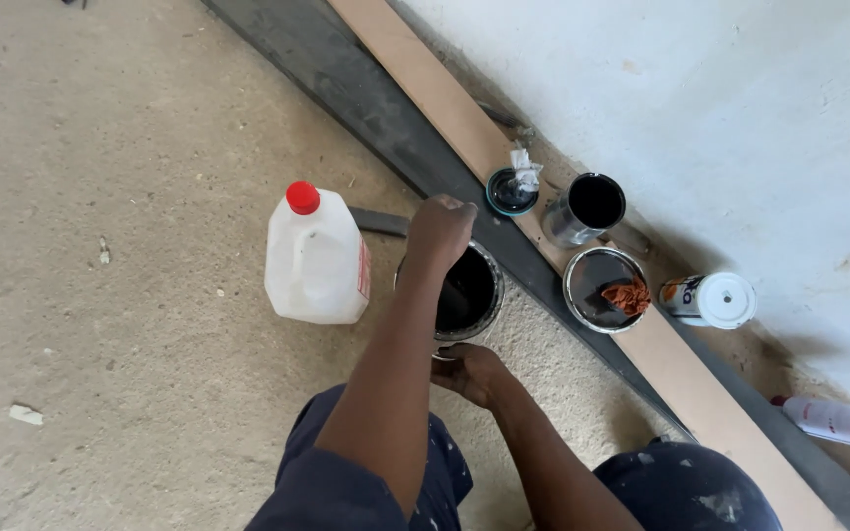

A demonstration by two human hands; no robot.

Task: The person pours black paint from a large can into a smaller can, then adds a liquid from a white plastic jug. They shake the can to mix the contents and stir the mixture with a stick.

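Fingers of the left hand [442, 228] are curled into a fist above the far rim of the open paint can [466, 292], closed on something hidden inside the fist. Under the can's near rim, the right hand [471, 372] touches its side; whether those fingers grip or merely press cannot be told. Dark liquid fills the can. Left of the can stands a white jug [315, 262] with a red cap. Beyond the can, along a wooden plank [430, 84], sit a round lid [511, 192], a second dark tin [584, 208] and a third tin [604, 287] holding a rusty rag.
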